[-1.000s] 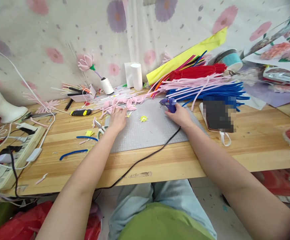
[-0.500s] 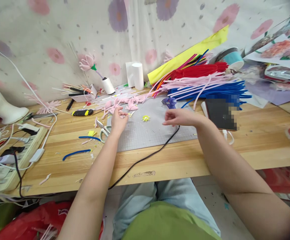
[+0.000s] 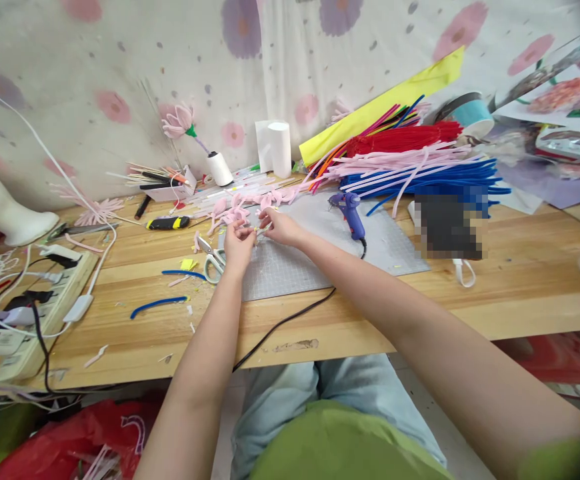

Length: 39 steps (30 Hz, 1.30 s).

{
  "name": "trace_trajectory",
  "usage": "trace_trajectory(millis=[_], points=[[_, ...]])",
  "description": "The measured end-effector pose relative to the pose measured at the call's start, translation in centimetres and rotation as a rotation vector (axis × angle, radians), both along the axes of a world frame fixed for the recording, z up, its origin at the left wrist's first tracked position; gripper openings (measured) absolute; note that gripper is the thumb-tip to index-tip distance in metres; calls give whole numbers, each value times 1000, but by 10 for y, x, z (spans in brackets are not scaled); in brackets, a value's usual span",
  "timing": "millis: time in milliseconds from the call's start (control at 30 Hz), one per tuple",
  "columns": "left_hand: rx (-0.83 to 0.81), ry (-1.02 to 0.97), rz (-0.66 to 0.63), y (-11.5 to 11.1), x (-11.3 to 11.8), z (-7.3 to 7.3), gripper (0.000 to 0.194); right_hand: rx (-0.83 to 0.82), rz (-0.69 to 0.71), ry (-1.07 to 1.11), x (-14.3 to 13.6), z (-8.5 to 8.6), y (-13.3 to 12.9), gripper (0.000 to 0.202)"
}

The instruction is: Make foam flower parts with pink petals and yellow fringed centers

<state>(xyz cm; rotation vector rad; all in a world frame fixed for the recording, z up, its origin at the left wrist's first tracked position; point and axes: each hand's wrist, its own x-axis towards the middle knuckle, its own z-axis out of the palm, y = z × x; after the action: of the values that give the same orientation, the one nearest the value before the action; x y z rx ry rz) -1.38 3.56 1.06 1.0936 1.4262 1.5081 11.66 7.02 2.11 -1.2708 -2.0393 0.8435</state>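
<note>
My left hand (image 3: 241,244) is closed in a pinch over the left part of the grey cutting mat (image 3: 290,277). Close by on its right, my right hand (image 3: 279,228) has its fingers pressed together. Between the fingertips of both hands is something small and pale that I cannot make out. Pink fuzzy petal pieces (image 3: 233,210) lie just behind my hands. The blue glue gun (image 3: 350,212) rests on the right part of the mat. Scissors (image 3: 213,261) with pale handles lie left of my left wrist.
Bundles of red (image 3: 405,140), pink and blue (image 3: 430,179) fuzzy stems lie at the back right. A black cord (image 3: 290,323) crosses the table's front. At the left stand a power strip (image 3: 53,313) and a white foam head (image 3: 5,213). A yellow-black cutter (image 3: 168,223) lies behind the scissors.
My right hand has moved left from beside the glue gun to meet my left hand. The glue gun now shows fully. The small yellow piece on the mat is no longer visible.
</note>
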Motion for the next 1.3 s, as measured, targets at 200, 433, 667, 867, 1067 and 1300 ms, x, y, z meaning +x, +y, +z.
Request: trace_trajectory(millis=[200, 433, 667, 867, 1067, 1300], points=[[119, -222, 132, 4, -13, 10, 37, 41, -32, -224, -11, -6, 13, 27], [197, -440, 444, 5, -41, 29, 31, -28, -5, -127, -10, -4, 12, 44], [-42, -267, -24, -15, 0, 20, 36, -173, -29, 343, 4, 7, -4, 38], [-132, -239, -170, -25, 23, 14, 40, -273, 16, 654, 25, 3, -26, 36], [-201, -227, -267, -28, 26, 11, 40, -317, -15, 718, 29, -7, -32, 30], [-205, -238, -279, -31, 27, 13, 37, -331, -49, 729, 29, -8, -32, 30]])
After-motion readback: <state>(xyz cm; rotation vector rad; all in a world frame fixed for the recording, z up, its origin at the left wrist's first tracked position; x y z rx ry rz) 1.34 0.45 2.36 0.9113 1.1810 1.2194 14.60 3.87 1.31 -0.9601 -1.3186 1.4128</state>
